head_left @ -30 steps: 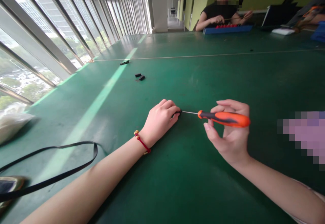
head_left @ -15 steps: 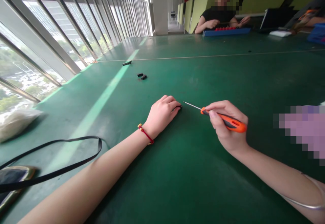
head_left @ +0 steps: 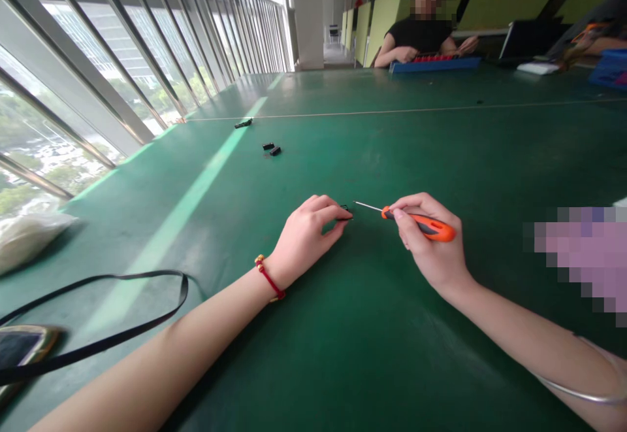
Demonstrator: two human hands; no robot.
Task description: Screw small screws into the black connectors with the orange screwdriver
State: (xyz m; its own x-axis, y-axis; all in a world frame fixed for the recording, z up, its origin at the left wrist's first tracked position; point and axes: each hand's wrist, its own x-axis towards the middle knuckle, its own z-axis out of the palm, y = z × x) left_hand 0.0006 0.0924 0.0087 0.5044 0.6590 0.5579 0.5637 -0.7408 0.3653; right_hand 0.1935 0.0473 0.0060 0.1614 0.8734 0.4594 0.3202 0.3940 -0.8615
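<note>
The left hand (head_left: pixel 304 239) pinched a small black part (head_left: pixel 345 213) on the green desk (head_left: pixel 372 353), while the right hand (head_left: pixel 431 249), held apart from it, gripped an orange-handled screwdriver (head_left: pixel 421 226), its thin tip (head_left: pixel 356 202) just beside the part.

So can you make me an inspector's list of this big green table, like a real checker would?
Surface: green workbench top, with a pale stripe of light across it.
Things: small black part; orange-and-black screwdriver.
Clutter: three small black pieces, white plastic bag, gold-edged phone.
Hands: left hand pinches the part; right hand grips the screwdriver, its tip just beside the part.
Cables: black flat cord lying in a loop.
Surroundings: railed window wall; co-worker at the far end, behind a blue tray.
</note>
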